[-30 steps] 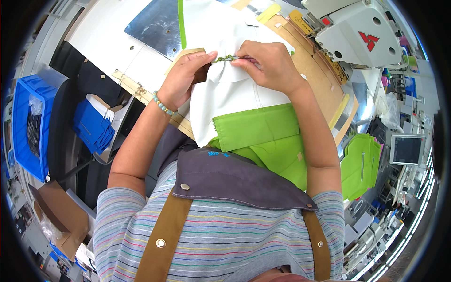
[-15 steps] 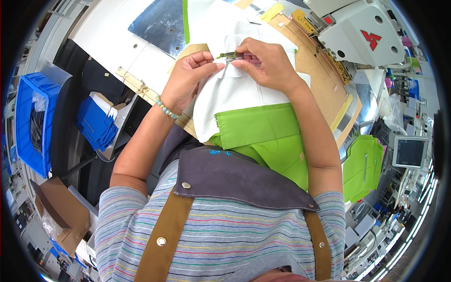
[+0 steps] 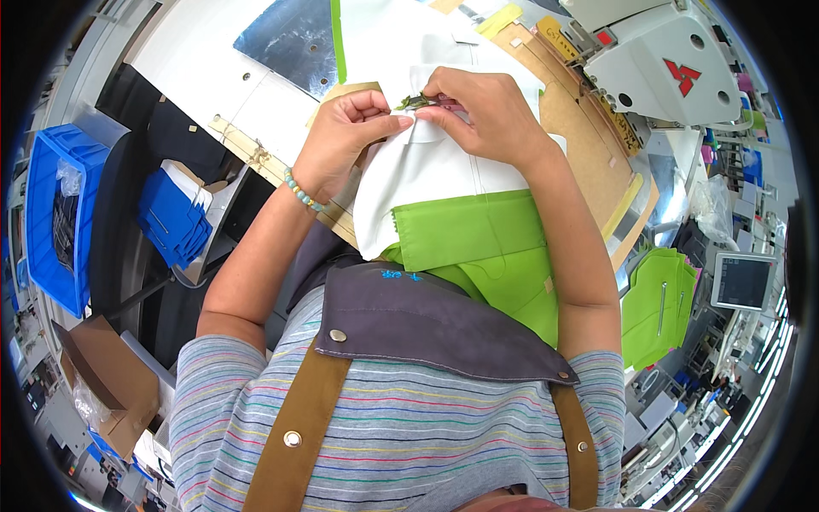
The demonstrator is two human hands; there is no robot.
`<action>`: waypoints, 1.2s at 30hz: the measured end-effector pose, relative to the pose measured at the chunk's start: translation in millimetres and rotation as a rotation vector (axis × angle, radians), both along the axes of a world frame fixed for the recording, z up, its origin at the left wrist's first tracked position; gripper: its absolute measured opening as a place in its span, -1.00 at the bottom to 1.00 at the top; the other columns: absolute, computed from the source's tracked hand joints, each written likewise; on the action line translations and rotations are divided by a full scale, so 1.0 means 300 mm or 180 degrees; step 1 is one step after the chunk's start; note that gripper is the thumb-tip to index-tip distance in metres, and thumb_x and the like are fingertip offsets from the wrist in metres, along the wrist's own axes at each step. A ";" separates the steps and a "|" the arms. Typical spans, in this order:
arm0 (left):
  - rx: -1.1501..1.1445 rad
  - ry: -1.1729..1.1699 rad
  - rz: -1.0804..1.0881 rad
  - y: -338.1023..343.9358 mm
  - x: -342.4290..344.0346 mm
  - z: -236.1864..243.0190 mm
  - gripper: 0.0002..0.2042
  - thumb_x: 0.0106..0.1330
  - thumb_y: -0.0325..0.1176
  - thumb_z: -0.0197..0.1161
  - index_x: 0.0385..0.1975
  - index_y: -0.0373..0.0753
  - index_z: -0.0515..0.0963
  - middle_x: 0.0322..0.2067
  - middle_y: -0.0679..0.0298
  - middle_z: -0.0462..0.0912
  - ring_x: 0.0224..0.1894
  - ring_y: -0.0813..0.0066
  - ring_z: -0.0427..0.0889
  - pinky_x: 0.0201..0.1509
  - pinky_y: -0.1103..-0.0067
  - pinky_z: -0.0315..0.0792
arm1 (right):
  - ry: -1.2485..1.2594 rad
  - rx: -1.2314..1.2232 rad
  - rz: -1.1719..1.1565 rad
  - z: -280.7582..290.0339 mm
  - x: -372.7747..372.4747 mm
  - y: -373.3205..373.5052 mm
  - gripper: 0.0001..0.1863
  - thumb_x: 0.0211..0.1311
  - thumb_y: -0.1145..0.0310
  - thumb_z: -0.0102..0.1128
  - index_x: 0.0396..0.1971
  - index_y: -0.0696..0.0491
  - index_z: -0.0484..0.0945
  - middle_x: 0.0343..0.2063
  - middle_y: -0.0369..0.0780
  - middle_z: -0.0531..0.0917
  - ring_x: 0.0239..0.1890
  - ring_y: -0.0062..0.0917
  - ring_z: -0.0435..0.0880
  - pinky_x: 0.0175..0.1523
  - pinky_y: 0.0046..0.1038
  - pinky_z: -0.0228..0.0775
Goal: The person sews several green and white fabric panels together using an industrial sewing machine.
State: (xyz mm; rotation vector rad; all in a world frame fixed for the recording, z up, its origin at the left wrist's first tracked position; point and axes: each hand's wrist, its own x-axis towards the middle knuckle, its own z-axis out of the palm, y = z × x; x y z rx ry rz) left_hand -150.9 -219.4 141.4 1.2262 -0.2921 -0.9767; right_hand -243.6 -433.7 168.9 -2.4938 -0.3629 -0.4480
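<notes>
White and green fabric pieces, sewn together, lie over the table edge and my lap; the white fabric [image 3: 409, 179] is bunched under my fingers and the green fabric [image 3: 465, 230] hangs nearer to me. My left hand [image 3: 350, 136], with a bead bracelet on its wrist, is closed, pinching the white fabric between thumb and forefinger. Close beside it, my right hand [image 3: 486, 115] is closed round small thread snips [image 3: 418, 101], dark with a pinkish part; their blades touch a small green bit at the fabric. My fingers partly hide the snips. A loose thread trails down over the green fabric.
A white sewing machine head [image 3: 661, 64] stands at the far right beside a brown board [image 3: 567, 128]. Left of me are a blue crate [image 3: 94, 213] and a box with blue pieces [image 3: 175, 213]. Stacked green pieces [image 3: 661, 307] lie right of my arm, near a small screen [image 3: 742, 282].
My hands stay together over the same spot on the fabric, shifted very slightly. The view has tilted a little; both grips look the same.
</notes>
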 end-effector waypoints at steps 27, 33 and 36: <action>0.0016 -0.0061 0.0086 0.001 -0.015 -0.022 -0.86 0.36 -0.55 0.43 -0.16 -0.29 0.64 -0.24 0.32 0.76 -0.21 0.69 0.72 -0.09 0.72 0.59 | 0.0091 0.0164 0.0027 -0.016 0.002 0.001 -0.75 0.27 0.20 0.42 -0.27 0.00 0.56 -0.51 -0.26 0.68 -0.47 -0.32 0.69 -0.37 -0.35 0.48; 0.0213 -0.0353 0.0117 -0.008 -0.035 0.000 -0.90 0.36 -0.52 0.44 -0.25 -0.25 0.64 -0.37 0.43 0.72 -0.37 0.82 0.62 -0.36 0.82 0.44 | 0.0065 -0.0180 0.0168 0.019 0.010 0.003 -0.79 0.25 0.24 0.39 -0.30 -0.01 0.53 -0.50 -0.27 0.66 -0.44 -0.28 0.68 -0.36 -0.29 0.44; 0.0138 -0.0428 0.0224 -0.011 -0.039 -0.011 -0.90 0.35 -0.51 0.46 -0.28 -0.23 0.63 -0.44 0.48 0.68 -0.47 0.88 0.53 -0.50 0.83 0.30 | 0.0077 -0.0179 0.0252 0.011 0.013 0.002 -0.79 0.25 0.25 0.38 -0.31 -0.01 0.53 -0.51 -0.28 0.65 -0.46 -0.29 0.67 -0.37 -0.29 0.43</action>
